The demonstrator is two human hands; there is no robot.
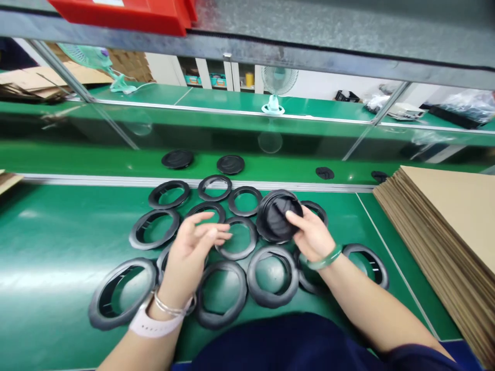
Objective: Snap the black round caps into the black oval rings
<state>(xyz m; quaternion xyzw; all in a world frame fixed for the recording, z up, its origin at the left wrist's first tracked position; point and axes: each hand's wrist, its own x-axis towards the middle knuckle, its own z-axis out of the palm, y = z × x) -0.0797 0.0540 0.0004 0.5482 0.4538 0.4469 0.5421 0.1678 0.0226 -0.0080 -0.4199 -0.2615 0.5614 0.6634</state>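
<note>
My right hand (314, 234) grips a black round part (279, 216), a ring with a ribbed disc in its opening, thumb on the disc. To the left my left hand (197, 239) hovers over the rings with fingers apart and nothing in them. Several black rings lie beneath and around both hands, such as a ring (273, 299) in front of the held part and a larger ring (96, 309) at the left. Another ring (382, 273) rests beyond my right wrist. Parts of some rings are hidden behind my hands and forearms.
Black discs (178, 159) lie on the green strip behind the metal rail (116, 180). Stacked cardboard sheets (444, 216) stand at the right. A metal shelf (309, 31) with a red bin (127, 15) crosses overhead. Small fans (274, 105) stand on the far bench.
</note>
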